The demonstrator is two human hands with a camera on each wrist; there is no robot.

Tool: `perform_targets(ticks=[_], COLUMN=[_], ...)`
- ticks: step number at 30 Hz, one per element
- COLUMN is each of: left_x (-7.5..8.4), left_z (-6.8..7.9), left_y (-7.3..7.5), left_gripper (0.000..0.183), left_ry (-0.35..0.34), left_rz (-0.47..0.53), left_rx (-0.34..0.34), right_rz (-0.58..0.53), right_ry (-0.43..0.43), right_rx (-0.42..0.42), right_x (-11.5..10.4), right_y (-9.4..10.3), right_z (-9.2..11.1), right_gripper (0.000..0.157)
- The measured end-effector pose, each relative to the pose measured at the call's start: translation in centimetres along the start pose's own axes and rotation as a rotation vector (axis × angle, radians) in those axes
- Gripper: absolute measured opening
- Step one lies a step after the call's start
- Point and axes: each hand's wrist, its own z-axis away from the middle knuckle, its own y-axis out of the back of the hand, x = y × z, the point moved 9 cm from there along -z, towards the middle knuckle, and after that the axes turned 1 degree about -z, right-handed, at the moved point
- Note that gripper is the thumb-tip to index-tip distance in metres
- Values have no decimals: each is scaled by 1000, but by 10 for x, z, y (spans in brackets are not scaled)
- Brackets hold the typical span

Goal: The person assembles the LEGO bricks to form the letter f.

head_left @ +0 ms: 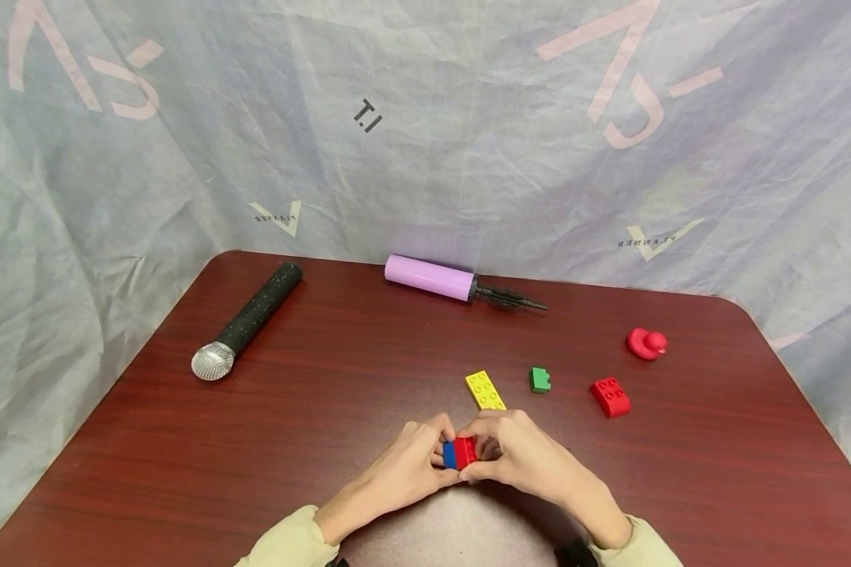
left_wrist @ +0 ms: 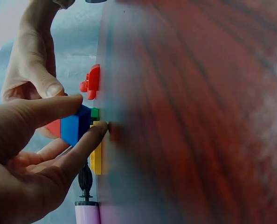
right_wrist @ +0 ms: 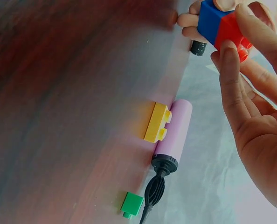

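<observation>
With your left hand point(head_left: 404, 465) pinching the blue brick point(head_left: 450, 455) and your right hand point(head_left: 518, 457) pinching the red brick point(head_left: 466, 451) at lower centre, keep them squarely aligned.

Left hand point(left_wrist: 22, 154) pinches the blue brick point(left_wrist: 75, 126), joined to a red brick point(left_wrist: 53, 128) at its nine o'clock. Right hand point(left_wrist: 31, 60) grips from twelve o'clock. Yellow brick point(left_wrist: 97, 156) lies at five o'clock on the table point(left_wrist: 190, 116).
</observation>
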Motion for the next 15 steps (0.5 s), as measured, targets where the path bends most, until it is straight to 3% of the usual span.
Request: perform_targets(ticks=[3,9,15], left_x=[0,3,3], left_z=[0,1,1], left_y=[0,2,0], left_gripper=[27,29,30], left_ry=[-1,-57,-52], left_rz=[-16,-164,-217], left_rx=[9,55,51], right_rz=[-32,-106,-77], right_ry=[-4,-8,43], right_rx=[14,31,15], right_x=[1,5,1], right_y=[1,1,0], right_z=[1,4,4], right_gripper=[36,29,26])
